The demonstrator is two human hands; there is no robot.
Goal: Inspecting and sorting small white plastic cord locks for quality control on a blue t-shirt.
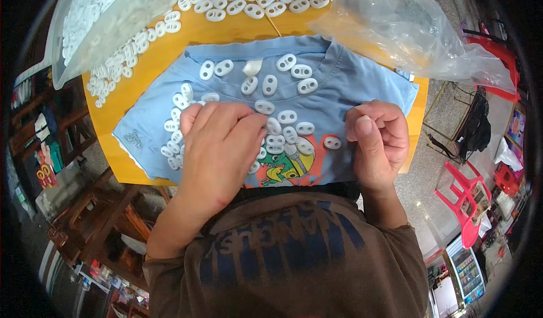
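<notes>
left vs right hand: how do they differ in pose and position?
Pose: left hand shows its back, fingertips mostly hidden; right hand shows its thumb, fingers curled.
Position: left hand is amid the white two-holed pieces; right hand is to their right, beside a lone piece.
Shared: both bare, at least partly over the blue shirt.

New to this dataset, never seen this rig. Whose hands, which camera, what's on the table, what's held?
No robot: a person's bare left hand and right hand. The picture comes from a wide fisheye camera on their head, looking down, so straight edges bend. A light-blue T-shirt lies on a yellow table, with white two-hole pieces scattered over it and more along the table's far side, near a clear plastic bag. The left hand covers part of the pieces on the shirt; the right has thumb and fingers drawn close. Whether either holds anything isn't clear.
</notes>
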